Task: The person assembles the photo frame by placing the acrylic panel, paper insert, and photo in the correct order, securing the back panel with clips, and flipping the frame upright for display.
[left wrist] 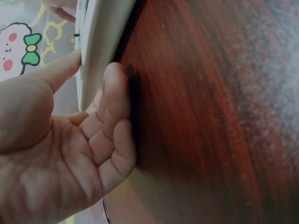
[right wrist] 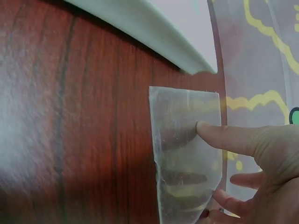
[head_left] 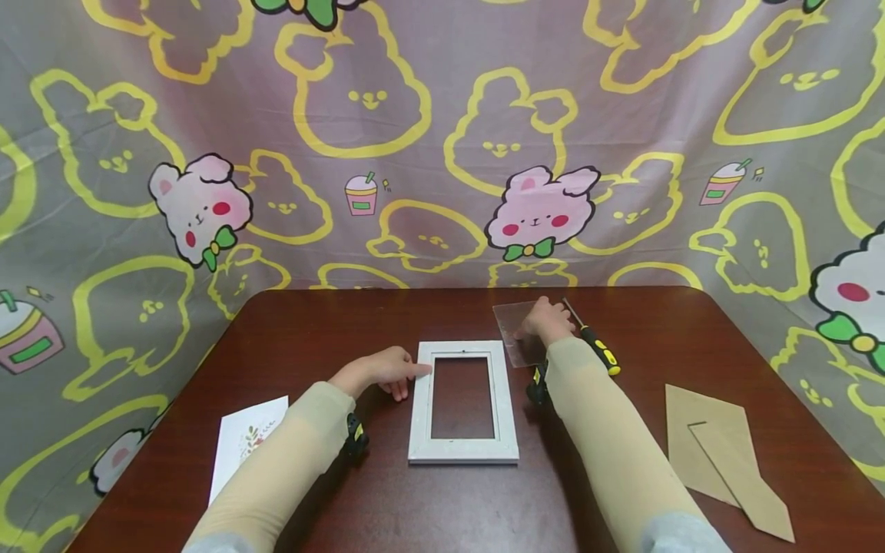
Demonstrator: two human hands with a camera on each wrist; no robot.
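Observation:
A white picture frame (head_left: pixel 510 415) lies on the table with its middle opening bare. My left hand (head_left: pixel 387 369) holds its left edge, thumb on the upper face and curled fingers against the outer side, as the left wrist view (left wrist: pixel 70 144) shows. Beyond the frame's upper right corner is a clear plastic sheet (head_left: pixel 508 326). My right hand (head_left: pixel 546 319) grips this sheet; in the right wrist view the thumb (right wrist: pixel 224 137) lies on its face and the other fingers are at its edge, partly hidden.
A screwdriver (head_left: pixel 600 351) with a yellow and black handle lies right of my right hand. At the right is a brown backing board (head_left: pixel 708 415) with a stand leg. A white card (head_left: pixel 231 438) with a floral print sits at left, partly under my forearm. Patterned cloth (head_left: pixel 429 153) hangs behind.

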